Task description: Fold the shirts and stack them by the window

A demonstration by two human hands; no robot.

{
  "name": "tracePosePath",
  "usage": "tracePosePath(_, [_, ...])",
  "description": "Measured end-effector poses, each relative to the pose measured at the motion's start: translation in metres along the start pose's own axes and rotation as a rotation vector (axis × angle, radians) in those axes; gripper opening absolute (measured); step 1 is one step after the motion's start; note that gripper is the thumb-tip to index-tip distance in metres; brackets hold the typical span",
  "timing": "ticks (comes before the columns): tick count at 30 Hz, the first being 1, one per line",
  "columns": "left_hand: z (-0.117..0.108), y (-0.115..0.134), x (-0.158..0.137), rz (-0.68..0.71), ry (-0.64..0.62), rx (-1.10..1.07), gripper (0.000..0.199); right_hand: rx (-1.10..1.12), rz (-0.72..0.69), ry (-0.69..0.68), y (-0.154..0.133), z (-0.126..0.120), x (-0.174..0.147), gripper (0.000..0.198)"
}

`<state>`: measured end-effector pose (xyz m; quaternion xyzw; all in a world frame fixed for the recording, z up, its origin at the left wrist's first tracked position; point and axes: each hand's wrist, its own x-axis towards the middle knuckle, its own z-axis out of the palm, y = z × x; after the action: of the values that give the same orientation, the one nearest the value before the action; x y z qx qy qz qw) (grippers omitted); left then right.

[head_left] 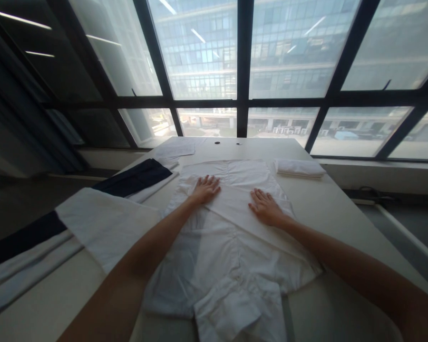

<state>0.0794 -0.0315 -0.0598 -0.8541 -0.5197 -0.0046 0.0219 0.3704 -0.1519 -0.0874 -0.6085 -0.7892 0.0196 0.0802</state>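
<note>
So we've got a white garment [231, 232] laid out along the middle of the white table [328, 213], wrinkles and all, and both our palms are down on it. Left hand [206, 190] is flat with the fingers fanned a little apart; right hand [266, 207] lies flat too, fingers closer together and only slightly parted. Nobody's pinching anything. Our guess is that flat palms spread the pressure, so the loose fabric stays put on the table instead of bunching up (thin stuff like this looks like it'd crease if you breathed on it). Having a hand on each side of the table's midline probably keeps the tension even, too.

The folded white cloth [299, 167] sits by the table's far right edge, and the navy cloth [137, 178] is along the table's left edge, likely parked there so the table's middle is left for the big piece.
</note>
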Motion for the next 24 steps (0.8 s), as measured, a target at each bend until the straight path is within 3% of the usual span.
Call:
tracePosePath(2, [-0.003, -0.029, 0.003, -0.123, -0.03, -0.006, 0.061, -0.029, 0.017, -0.019, 0.02, -0.004, -0.007, 0.066])
tracePosePath(5, [-0.003, -0.048, 0.006, -0.191, -0.051, -0.046, 0.064, -0.079, 0.06, -0.034, 0.043, -0.011, -0.015, 0.066])
tracePosePath(9, [-0.002, -0.048, 0.008, -0.21, -0.052, -0.08, 0.066, -0.116, 0.079, -0.005, 0.056, -0.012, -0.021, 0.065])
tracePosePath(20, [0.0, -0.042, 0.005, -0.183, -0.056, -0.055, 0.066, -0.125, 0.083, 0.02, 0.06, -0.008, -0.048, 0.064])
tracePosePath(24, [-0.001, -0.047, 0.012, -0.251, -0.06, -0.062, 0.068, -0.125, 0.096, 0.013, 0.06, -0.008, -0.05, 0.063])
